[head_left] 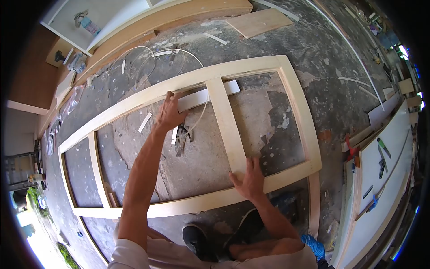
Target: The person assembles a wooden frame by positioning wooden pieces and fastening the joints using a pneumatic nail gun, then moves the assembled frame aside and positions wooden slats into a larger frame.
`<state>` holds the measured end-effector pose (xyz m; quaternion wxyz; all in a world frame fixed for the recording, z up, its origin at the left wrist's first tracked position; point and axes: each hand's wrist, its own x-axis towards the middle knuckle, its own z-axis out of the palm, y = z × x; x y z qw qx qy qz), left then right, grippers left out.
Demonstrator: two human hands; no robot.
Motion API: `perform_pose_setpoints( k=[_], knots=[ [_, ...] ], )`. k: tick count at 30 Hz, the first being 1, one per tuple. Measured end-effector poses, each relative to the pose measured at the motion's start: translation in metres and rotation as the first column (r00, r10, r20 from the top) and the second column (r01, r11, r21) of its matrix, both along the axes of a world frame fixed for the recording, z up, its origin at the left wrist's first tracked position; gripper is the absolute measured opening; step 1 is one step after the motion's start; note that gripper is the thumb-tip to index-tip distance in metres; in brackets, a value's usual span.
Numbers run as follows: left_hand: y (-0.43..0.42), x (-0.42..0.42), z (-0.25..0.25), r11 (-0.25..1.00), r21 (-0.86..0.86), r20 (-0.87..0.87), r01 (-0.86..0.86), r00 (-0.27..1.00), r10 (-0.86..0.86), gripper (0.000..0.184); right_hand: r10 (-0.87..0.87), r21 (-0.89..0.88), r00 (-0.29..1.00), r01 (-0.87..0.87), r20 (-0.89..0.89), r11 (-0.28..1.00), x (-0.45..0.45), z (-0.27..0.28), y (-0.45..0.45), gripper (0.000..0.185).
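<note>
A pale wooden frame [304,119] lies flat over the stained floor [201,152], in front of the person's shoes [194,237]. The left hand [171,113] reaches across to its far rail [246,68], fingers bent at the edge. The right hand [250,181] sits where a crossbar [225,119] meets the near rail [192,205], thumb apart from the fingers; from above, I cannot tell whether either hand squeezes the wood. Inside the outline, a white strip [192,100] runs beneath the crossbar. Beyond the far rail lies a plywood board [260,22]; to the right, a green-handled tool [382,149] rests on a white panel [368,168].
</note>
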<state>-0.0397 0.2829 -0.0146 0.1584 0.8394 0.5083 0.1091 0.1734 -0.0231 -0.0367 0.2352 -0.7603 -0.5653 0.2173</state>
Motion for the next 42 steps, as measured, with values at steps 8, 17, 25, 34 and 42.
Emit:
perform_pose_setpoints(
  k=[8,17,25,34,42],
  knots=[
    [0.063,0.050,0.061,0.996,0.043,-0.184,0.078,0.980,-0.068,0.056,-0.005,-0.057,0.999,0.007,0.034,0.998,-0.002,0.011,0.009,0.077],
    [0.112,0.111,0.028,0.868,-0.197,-0.280,0.457,0.822,-0.496,0.099,0.124,0.053,0.980,-0.133,0.159,0.990,0.023,0.008,0.172,0.088],
    [0.104,0.114,0.021,0.866,-0.087,-0.351,0.493,0.798,-0.490,0.087,0.176,0.181,0.984,-0.175,0.011,0.968,0.033,-0.020,0.216,0.093],
    [0.100,0.112,0.010,0.880,-0.044,-0.399,0.473,0.799,-0.449,0.081,0.147,0.207,0.989,-0.144,0.002,0.968,0.032,-0.021,0.215,0.096],
    [0.101,0.109,0.009,0.898,-0.052,-0.393,0.436,0.818,-0.420,0.090,0.163,0.161,0.983,-0.176,0.090,0.971,0.033,-0.015,0.217,0.097]
  ],
)
